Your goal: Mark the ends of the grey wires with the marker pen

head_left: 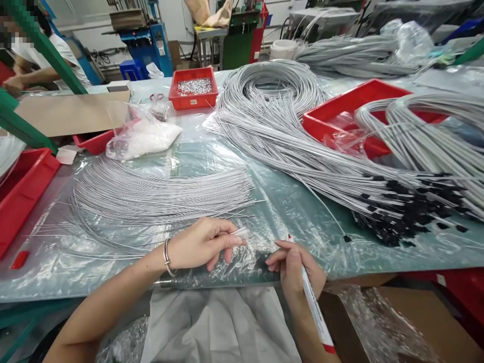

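Note:
My left hand [212,243], with a metal bracelet at the wrist, pinches a small clear or whitish piece [240,232] between thumb and fingers near the table's front edge. To its right, my right hand [298,267] is closed around a white marker [316,313] with a red tip and a red end, its tip pointing away from me. The two hands are apart. Behind my left hand lies a fanned bundle of thin grey wires [162,194]. A larger bundle of grey cables [287,141] with black ends [404,209] lies to the right.
A red tray [193,102] of small metal parts stands at the back, beside a plastic bag [143,138]. Another red tray [313,121] sits behind the cables. A red cap [20,259] lies at left. A person [56,55] sits at the far left.

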`<state>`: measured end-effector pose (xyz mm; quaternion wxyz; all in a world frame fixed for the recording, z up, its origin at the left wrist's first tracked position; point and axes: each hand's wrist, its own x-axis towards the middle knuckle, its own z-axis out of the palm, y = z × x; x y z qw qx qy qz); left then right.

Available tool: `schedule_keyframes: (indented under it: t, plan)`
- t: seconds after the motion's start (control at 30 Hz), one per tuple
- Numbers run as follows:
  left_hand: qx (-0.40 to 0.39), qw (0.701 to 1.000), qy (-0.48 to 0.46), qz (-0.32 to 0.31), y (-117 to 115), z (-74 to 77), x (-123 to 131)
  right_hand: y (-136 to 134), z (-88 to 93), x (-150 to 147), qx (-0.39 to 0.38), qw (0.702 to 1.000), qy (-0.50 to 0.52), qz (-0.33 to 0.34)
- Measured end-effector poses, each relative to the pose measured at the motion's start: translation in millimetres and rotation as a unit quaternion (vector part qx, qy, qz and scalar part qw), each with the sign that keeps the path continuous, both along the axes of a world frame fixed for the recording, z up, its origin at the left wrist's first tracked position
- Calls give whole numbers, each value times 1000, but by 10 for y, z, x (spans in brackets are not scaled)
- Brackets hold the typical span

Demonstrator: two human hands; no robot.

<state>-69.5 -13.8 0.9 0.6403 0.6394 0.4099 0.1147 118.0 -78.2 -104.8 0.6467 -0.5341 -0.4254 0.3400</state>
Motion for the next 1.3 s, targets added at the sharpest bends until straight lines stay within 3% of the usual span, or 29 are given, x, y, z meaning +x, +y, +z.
schedule_keyframes:
  t: [0.13,0.3,0.47,0.6,0.8,1.3]
  plan:
    - [21,1000,10,15,-72,-34,27,15,-21,45,50,997,15,51]
    - [14,999,35,3,-76,-334,72,37,4,54,107,986,120,50]
    - [-13,997,73,-29,-52,-580,135,24,-29,87,74,993,-60,70]
    - [-15,994,91,-52,-32,-578,172,8,-10,85,75,975,-200,52]
    - [-9,992,107,-65,-3,-577,185,33,60,33,95,951,-292,24]
    - [-26,990,112,-84,29,-608,182,73,63,20,110,931,-346,24]
